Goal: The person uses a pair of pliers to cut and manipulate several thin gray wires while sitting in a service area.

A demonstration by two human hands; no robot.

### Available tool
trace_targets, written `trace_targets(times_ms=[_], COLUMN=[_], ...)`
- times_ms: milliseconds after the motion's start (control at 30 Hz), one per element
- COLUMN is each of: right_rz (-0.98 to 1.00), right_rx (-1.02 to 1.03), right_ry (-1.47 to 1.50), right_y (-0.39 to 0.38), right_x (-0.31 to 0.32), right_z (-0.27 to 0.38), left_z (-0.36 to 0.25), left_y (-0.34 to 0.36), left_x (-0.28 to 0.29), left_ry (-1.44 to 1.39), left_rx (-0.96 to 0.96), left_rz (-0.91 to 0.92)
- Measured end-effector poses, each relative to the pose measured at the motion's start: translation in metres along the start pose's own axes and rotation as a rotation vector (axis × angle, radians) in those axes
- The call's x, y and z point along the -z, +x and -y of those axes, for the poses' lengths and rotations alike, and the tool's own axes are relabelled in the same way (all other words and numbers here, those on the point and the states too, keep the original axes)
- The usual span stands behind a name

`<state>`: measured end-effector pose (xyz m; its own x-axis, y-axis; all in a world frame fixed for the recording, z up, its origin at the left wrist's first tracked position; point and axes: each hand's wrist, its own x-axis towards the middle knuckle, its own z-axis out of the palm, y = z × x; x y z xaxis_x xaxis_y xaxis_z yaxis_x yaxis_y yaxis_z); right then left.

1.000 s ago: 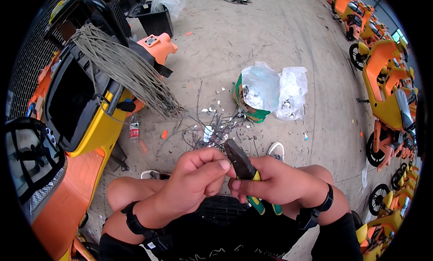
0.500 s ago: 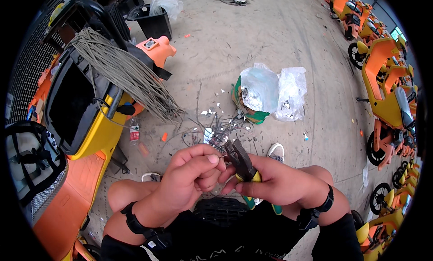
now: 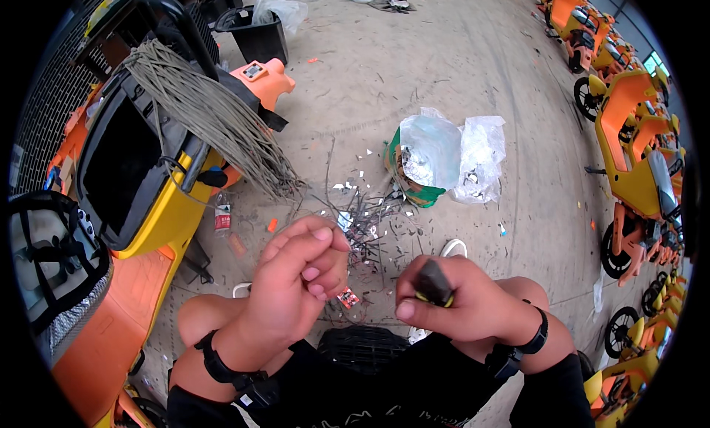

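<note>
My right hand [image 3: 473, 295] is wrapped round a pair of pliers [image 3: 435, 280]. Their dark jaws point up toward me, with yellow showing on the grip. To the left, my left hand [image 3: 288, 284] is closed, its thumb pressed against the curled index finger. Anything in that pinch is too small or hidden to make out. The hands are apart, above my knees. Beyond them on the floor lies a scatter of dark wire scraps [image 3: 366, 224] mixed with small white bits. A small red packet [image 3: 347, 298] shows just beside my left fingers.
A green sack with a pale liner [image 3: 429, 154] stands ahead, beside a clear plastic sheet [image 3: 479, 158]. At left, a coil of grey cable [image 3: 214, 117] drapes over a yellow-orange scooter [image 3: 159, 228]. A plastic bottle [image 3: 222, 217] lies nearby. Parked scooters [image 3: 632, 147] line the right.
My hands have drawn apart; before, the plier jaws were close to a thin wire in my left fingers. The pliers have turned so their jaws now face up toward me.
</note>
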<state>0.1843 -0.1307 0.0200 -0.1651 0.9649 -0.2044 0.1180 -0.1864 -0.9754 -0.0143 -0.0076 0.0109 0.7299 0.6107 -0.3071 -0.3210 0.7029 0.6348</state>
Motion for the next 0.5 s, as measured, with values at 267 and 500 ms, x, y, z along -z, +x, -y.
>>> trace_targets(times_ms=[267,500], right_rz=[-0.352,-0.394], right_rx=[0.35,0.429], right_ry=[-0.423,-0.514], right_y=[0.001,0.005], right_x=[0.007,0.009], right_z=[0.004,0.004], left_z=[0.008,0.015], left_y=[-0.003,-0.002], left_x=[0.001,-0.003], left_ry=[0.161,0.356], left_rx=[0.174,0.214], left_rz=[0.056,0.068])
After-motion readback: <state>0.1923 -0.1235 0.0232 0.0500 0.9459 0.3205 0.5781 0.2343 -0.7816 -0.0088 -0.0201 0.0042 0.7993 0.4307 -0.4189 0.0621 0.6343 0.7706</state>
